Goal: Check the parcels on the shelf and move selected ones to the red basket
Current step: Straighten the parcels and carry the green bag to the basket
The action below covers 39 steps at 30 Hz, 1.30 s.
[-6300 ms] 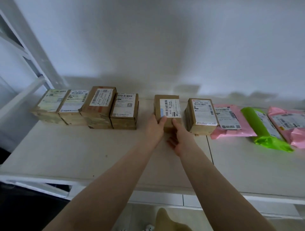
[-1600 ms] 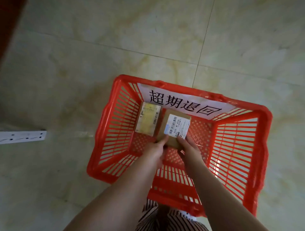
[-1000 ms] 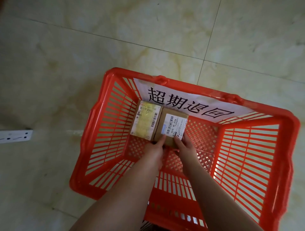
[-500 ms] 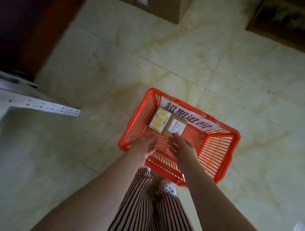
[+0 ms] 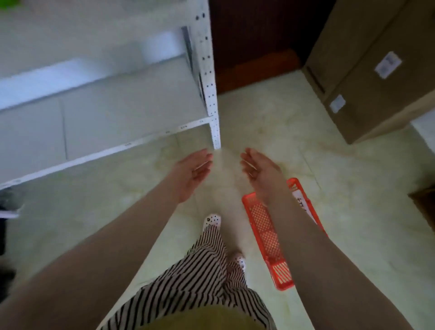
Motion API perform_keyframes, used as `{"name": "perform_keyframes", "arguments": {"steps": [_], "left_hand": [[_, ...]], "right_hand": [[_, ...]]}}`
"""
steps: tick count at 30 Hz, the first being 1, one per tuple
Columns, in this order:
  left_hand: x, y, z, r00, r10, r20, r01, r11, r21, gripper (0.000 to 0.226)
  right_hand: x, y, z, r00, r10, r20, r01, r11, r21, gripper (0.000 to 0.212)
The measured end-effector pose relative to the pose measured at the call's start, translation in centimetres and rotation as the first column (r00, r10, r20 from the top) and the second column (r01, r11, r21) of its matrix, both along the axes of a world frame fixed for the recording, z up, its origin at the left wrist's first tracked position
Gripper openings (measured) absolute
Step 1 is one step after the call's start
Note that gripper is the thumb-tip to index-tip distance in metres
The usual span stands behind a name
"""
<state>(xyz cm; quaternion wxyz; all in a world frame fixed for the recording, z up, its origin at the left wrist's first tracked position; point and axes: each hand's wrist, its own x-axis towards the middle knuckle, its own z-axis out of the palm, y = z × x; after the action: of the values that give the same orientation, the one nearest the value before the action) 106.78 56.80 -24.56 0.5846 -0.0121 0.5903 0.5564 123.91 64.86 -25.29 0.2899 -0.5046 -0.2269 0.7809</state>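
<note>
The red basket (image 5: 266, 226) stands on the tiled floor at my right, mostly hidden behind my right forearm; its white label shows at the far rim. The parcels inside it are hidden. My left hand (image 5: 194, 170) and my right hand (image 5: 257, 168) hang in the air in front of me, palms facing each other, fingers relaxed, holding nothing. The white metal shelf (image 5: 101, 113) fills the upper left; the shelf level in view carries no parcels. A sliver of green (image 5: 9, 2) shows at the top left corner.
The shelf's perforated white post (image 5: 209, 77) stands just beyond my hands. Large cardboard boxes (image 5: 372, 68) are stacked at the upper right. A dark wooden wall lies between them. My striped trousers and white shoes (image 5: 211, 220) are below.
Both hands have let go of the brown parcel, left in the basket beside another one, and lifted away. My view has swung from the basket toward the shelf.
</note>
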Motion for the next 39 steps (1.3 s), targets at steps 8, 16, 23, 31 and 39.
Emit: {"name": "perform_keyframes", "arguments": {"steps": [8,16,23,31,39], "left_hand": [[-13.0,-8.6,9.4,0.941,0.339,0.008,-0.337,0.933,0.129,0.009],[-30.5,-16.3,17.6,0.869,0.494,0.033,-0.472,0.807,0.355,0.023],[-47.2,-21.9,23.0,0.803,0.594,-0.054,-0.536,0.758,0.371,0.014],[-58.3,-23.1,24.3,0.769,0.631,-0.104,-0.594,0.764,0.251,0.034],[-66.4,-20.5,24.7,0.727,0.664,-0.176,-0.642,0.748,0.166,0.034]], "right_hand": [[-17.4,-5.2,9.3,0.935,0.354,-0.034,-0.352,0.934,0.067,0.008],[-37.9,-11.9,17.9,0.845,0.513,-0.154,-0.471,0.849,0.240,0.019],[-56.3,-18.3,22.7,0.853,0.506,-0.129,-0.469,0.852,0.233,0.028],[-68.4,-20.3,23.3,0.893,0.450,-0.021,-0.438,0.878,0.194,0.028],[-78.5,-17.6,23.4,0.918,0.393,0.047,-0.390,0.880,0.270,0.033]]}}
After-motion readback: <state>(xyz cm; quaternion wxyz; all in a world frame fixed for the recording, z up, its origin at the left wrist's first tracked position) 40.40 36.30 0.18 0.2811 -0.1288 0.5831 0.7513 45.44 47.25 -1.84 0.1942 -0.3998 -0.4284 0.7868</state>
